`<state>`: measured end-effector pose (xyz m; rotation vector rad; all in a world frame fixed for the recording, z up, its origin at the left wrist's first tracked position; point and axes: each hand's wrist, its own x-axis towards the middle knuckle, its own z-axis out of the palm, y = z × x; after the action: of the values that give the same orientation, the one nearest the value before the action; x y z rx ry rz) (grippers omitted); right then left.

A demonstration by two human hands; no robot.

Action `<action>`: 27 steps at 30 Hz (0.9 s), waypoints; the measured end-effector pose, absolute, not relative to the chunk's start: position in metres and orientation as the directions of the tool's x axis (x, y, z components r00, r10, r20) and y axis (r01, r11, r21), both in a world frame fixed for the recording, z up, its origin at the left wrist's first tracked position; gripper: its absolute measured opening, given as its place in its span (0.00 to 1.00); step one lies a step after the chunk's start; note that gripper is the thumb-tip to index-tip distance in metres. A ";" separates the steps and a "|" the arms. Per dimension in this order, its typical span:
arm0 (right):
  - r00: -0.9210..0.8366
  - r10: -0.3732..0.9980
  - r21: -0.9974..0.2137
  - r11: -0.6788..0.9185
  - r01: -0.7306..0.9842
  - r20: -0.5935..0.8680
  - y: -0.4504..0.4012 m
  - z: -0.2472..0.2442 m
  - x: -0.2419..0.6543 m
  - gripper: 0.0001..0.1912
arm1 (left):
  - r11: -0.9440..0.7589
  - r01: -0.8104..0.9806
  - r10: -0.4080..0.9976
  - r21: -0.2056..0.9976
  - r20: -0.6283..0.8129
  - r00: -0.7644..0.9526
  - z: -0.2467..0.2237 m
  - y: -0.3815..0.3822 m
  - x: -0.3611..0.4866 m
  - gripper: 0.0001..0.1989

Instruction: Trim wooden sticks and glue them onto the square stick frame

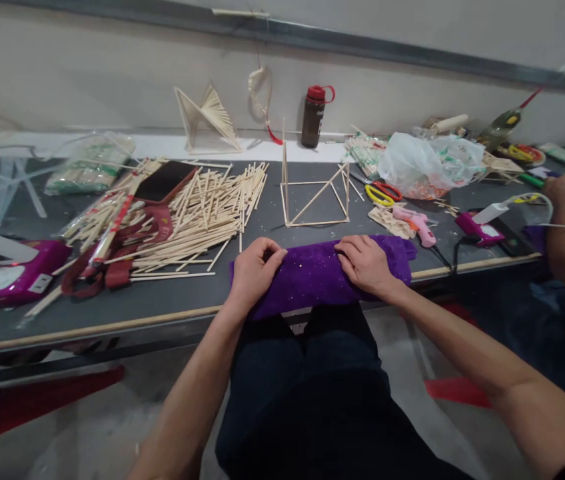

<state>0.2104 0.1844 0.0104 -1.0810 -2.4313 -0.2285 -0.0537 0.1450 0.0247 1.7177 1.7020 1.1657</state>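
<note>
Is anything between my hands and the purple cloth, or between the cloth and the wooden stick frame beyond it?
Nothing visible is in the way. Your left hand and right hand are on the purple cloth. Between it and the wooden stick frame, I see gray tabletop with small pale specks.

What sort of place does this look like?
Probably a craft workshop or classroom, though I can't be sure: the bench holds a pile of wooden sticks, a pink glue gun and a stick frame.
</note>
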 end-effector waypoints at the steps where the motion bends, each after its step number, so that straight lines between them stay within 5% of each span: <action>1: -0.580 0.660 -0.036 0.675 0.737 0.478 0.184 0.011 0.210 0.13 | -0.136 0.578 0.963 0.805 0.243 -0.113 0.025 0.145 -0.053 0.08; 17: -0.563 0.673 -0.059 0.664 0.745 0.479 0.184 0.012 0.208 0.13 | -0.140 0.592 0.964 0.793 0.245 -0.100 0.027 0.146 -0.051 0.09; 27: -0.499 0.714 -0.288 0.674 0.681 0.491 0.185 0.019 0.211 0.09 | -0.141 0.615 0.970 0.776 0.232 -0.071 0.027 0.146 -0.055 0.08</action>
<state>0.2106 0.1849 0.0191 -1.0711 -2.3009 0.0749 -0.0552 0.1459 0.0266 1.7757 1.6987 1.0902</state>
